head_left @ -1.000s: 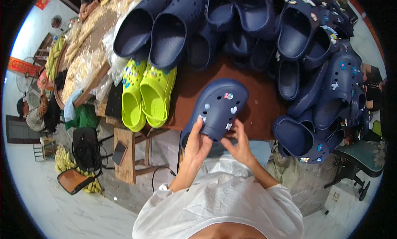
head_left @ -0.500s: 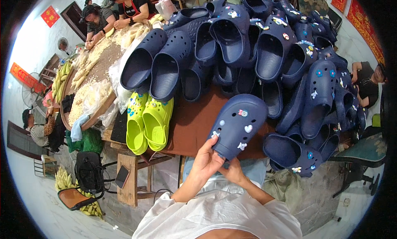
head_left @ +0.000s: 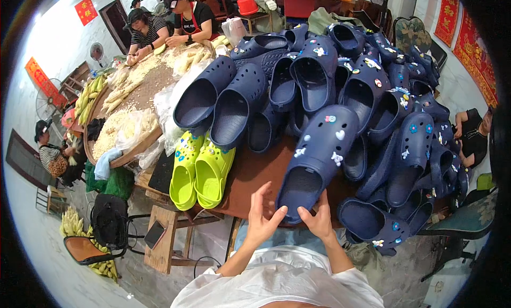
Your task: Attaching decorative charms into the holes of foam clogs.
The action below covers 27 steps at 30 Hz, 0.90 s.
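A navy blue clog [head_left: 318,158] with small charms on its top lies on the brown table [head_left: 250,175], toe pointing away from me. My left hand [head_left: 262,217] has its fingers spread, with the fingertips touching the clog's heel rim. My right hand [head_left: 318,220] pinches the heel edge from the other side. A big heap of navy clogs [head_left: 372,95], many with charms, rises behind and to the right. A pair of lime green clogs [head_left: 199,169] lies to the left.
A round tray of corn kernels and cobs [head_left: 128,111] sits at the left, with people [head_left: 165,20] working at it. Wooden stools [head_left: 165,239], a black bag [head_left: 109,220] and corn cobs on the floor lie lower left. A seated person [head_left: 474,132] is at the right.
The clog has gone from held up in both hands to lying on the table, farther from me. My left hand has opened its fingers; the view has tilted up.
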Each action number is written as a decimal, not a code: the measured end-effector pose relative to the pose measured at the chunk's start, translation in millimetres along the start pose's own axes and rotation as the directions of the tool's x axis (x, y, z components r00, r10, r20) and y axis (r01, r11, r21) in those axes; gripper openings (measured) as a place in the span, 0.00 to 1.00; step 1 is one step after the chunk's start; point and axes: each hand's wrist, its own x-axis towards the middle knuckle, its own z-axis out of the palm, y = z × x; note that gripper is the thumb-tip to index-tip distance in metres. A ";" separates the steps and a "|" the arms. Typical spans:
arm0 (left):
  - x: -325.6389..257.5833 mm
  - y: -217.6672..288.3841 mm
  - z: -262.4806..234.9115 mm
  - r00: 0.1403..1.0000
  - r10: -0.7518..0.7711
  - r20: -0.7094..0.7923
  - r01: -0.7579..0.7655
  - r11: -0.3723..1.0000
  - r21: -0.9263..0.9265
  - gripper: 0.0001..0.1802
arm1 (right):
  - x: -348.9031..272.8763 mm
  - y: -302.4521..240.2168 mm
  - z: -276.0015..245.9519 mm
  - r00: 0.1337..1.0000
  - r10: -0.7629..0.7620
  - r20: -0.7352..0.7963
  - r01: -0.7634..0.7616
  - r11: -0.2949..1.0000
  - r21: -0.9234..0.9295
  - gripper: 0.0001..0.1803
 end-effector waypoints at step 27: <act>33.7 5.2 -11.8 0.979 -0.202 0.037 0.166 0.670 -0.724 0.33 | -5.0 11.1 3.3 0.974 0.071 0.214 -0.015 0.967 -0.255 0.19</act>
